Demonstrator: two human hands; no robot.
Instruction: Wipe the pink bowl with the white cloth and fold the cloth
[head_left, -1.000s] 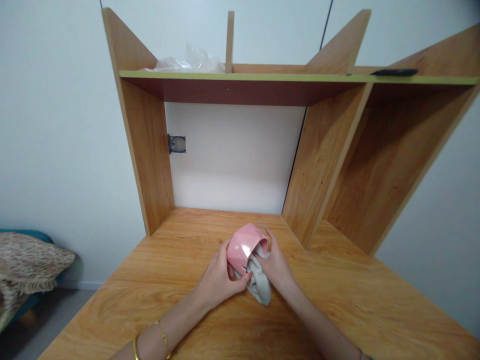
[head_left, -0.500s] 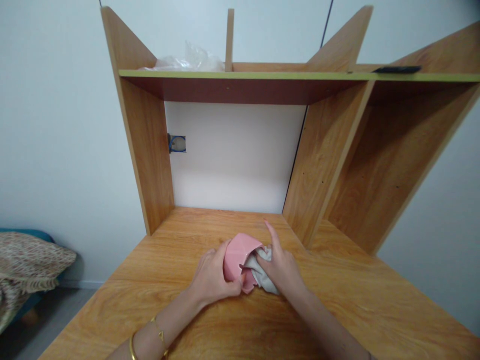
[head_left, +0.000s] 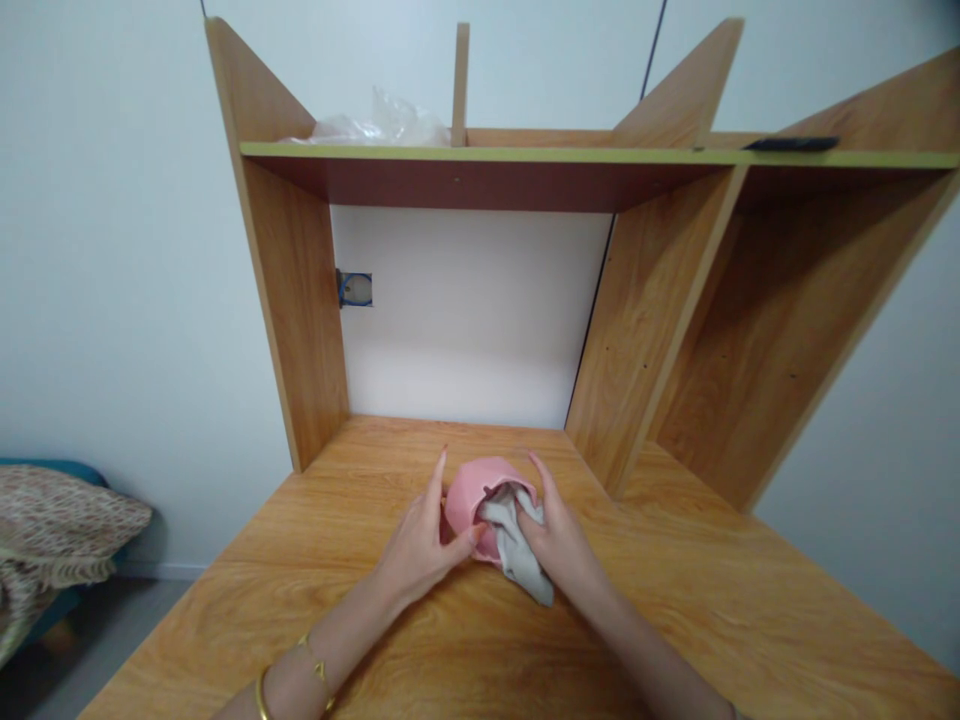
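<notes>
A pink bowl-like container (head_left: pixel 472 485) with a notched rim is tilted on its side above the wooden desk, its opening turned toward me and to the right. My left hand (head_left: pixel 424 540) grips it from the left, thumb at the rim and index finger raised. My right hand (head_left: pixel 559 535) holds a light grey cloth (head_left: pixel 517 555), pushing part of it into the opening; the rest hangs out below. The right index finger points up, and the other fingers are partly hidden by the cloth and container.
The wooden desk (head_left: pixel 300 620) carries a shelf unit (head_left: pixel 660 290) at its back. On the upper shelf lie a clear plastic bag (head_left: pixel 382 122) and a dark flat object (head_left: pixel 795 144). An open wall socket box (head_left: pixel 355 289) shows at the back left. A patterned cloth (head_left: pixel 67 515) covers blue furniture at far left.
The pink container has turned so its opening faces me more. The left index finger has lifted off it. More of the cloth now hangs down in front of the opening.
</notes>
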